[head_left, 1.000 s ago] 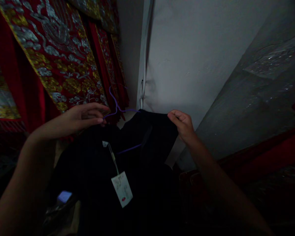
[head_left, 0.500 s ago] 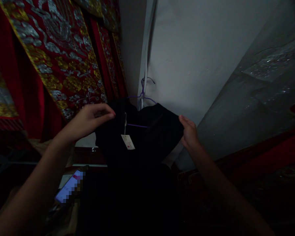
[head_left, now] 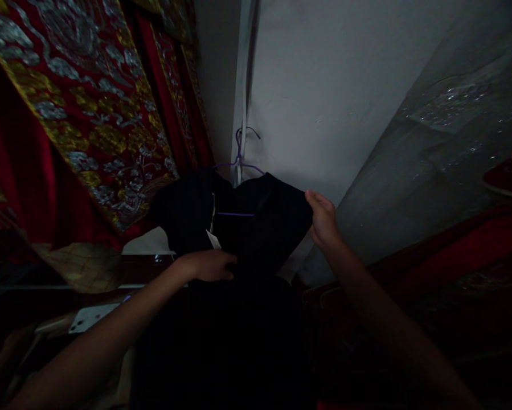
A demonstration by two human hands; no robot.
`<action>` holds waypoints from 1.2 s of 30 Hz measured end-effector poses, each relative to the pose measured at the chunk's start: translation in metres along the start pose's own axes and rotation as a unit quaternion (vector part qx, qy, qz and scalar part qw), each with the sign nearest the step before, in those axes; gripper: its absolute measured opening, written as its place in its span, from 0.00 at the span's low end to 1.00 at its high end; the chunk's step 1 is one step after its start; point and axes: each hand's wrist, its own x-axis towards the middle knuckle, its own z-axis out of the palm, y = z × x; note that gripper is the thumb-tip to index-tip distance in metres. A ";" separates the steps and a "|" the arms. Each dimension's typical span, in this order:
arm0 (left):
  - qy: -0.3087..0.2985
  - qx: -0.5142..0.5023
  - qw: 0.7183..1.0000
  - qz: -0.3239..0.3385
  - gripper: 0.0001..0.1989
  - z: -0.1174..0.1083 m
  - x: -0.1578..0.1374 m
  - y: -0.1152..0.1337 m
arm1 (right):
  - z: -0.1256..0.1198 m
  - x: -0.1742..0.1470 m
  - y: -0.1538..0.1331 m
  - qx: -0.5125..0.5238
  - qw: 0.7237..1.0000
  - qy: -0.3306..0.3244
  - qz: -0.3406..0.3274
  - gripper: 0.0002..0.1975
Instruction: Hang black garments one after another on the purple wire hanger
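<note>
A black short-sleeved garment (head_left: 247, 239) hangs by a purple wire hanger (head_left: 239, 156) in front of a white wall edge. My right hand (head_left: 323, 218) pinches the end of its right-side sleeve and keeps it stretched outward. Lower down, my left hand (head_left: 211, 266) lies across the chest, below the neckline, with its fingers curled at the dark cloth. A white paper tag (head_left: 213, 239) dangles on a string just above that hand, which partly covers it. The garment's lower part fades into darkness.
Red cloth with gold and silver embroidery (head_left: 106, 114) hangs at the left. A clear plastic cover over sparkling fabric (head_left: 452, 114) stands at the right. Beneath my left forearm are a white dotted object (head_left: 93, 316) and a pale patterned cloth (head_left: 85, 267).
My left hand has left the left shoulder and come down to the chest, below the tag. The left sleeve now hangs in view. My right hand still holds its sleeve.
</note>
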 end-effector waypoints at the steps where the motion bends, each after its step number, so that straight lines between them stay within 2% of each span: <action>1: -0.004 -0.002 1.000 0.022 0.13 -0.001 -0.001 0.005 | -0.002 -0.001 0.002 -0.034 0.999 0.016 -0.027 0.18; 4: 0.009 -0.016 0.998 0.062 0.09 -0.006 -0.006 0.018 | -0.004 -0.025 0.002 -0.132 0.978 0.098 -0.131 0.16; 6: 0.025 -0.019 0.997 0.069 0.08 -0.007 -0.009 0.024 | -0.003 -0.062 0.000 -0.155 0.962 0.139 -0.175 0.17; 7: 0.032 -0.017 0.997 0.071 0.07 -0.007 -0.010 0.027 | -0.001 -0.085 -0.001 -0.140 0.965 0.147 -0.166 0.16; 8: 0.039 -0.010 0.997 0.073 0.07 -0.005 -0.010 0.030 | 0.002 -0.110 -0.001 -0.114 0.977 0.128 -0.124 0.13; 9: 0.045 0.002 0.996 0.076 0.07 -0.004 -0.010 0.032 | 0.006 -0.136 0.001 -0.097 0.991 0.077 -0.057 0.10; 10: 0.052 0.018 0.995 0.078 0.07 -0.001 -0.009 0.035 | 0.010 -0.160 0.003 -0.081 0.997 -0.002 0.016 0.11; 12: 0.063 0.046 0.994 0.080 0.07 0.003 -0.007 0.040 | 0.021 -0.197 0.011 -0.050 0.980 -0.147 0.123 0.14; 14: 0.062 0.056 0.994 0.077 0.07 0.007 -0.005 0.045 | 0.032 -0.216 0.020 -0.029 0.959 -0.220 0.176 0.17; 18: 0.085 0.056 0.993 0.055 0.05 0.010 -0.002 0.051 | 0.046 -0.214 0.031 -0.023 0.955 -0.232 0.183 0.18; 24: 0.156 0.041 0.987 0.018 0.11 0.025 0.009 0.053 | 0.037 -0.202 0.029 -0.079 0.979 -0.146 0.119 0.17; 27: 0.151 0.037 0.988 0.026 0.13 0.033 0.016 0.056 | 0.032 -0.199 0.029 -0.081 0.984 -0.117 0.108 0.18; 32: 0.114 0.052 0.991 0.048 0.20 0.030 0.026 0.067 | 0.035 -0.198 0.043 -0.039 0.984 -0.091 0.147 0.18; 34: 0.127 0.041 0.990 0.045 0.24 0.030 0.029 0.070 | 0.038 -0.199 0.049 -0.028 0.982 -0.070 0.173 0.19; 36: 0.166 -0.004 0.985 0.042 0.30 0.038 0.032 0.070 | 0.037 -0.200 0.054 -0.032 0.981 -0.053 0.186 0.20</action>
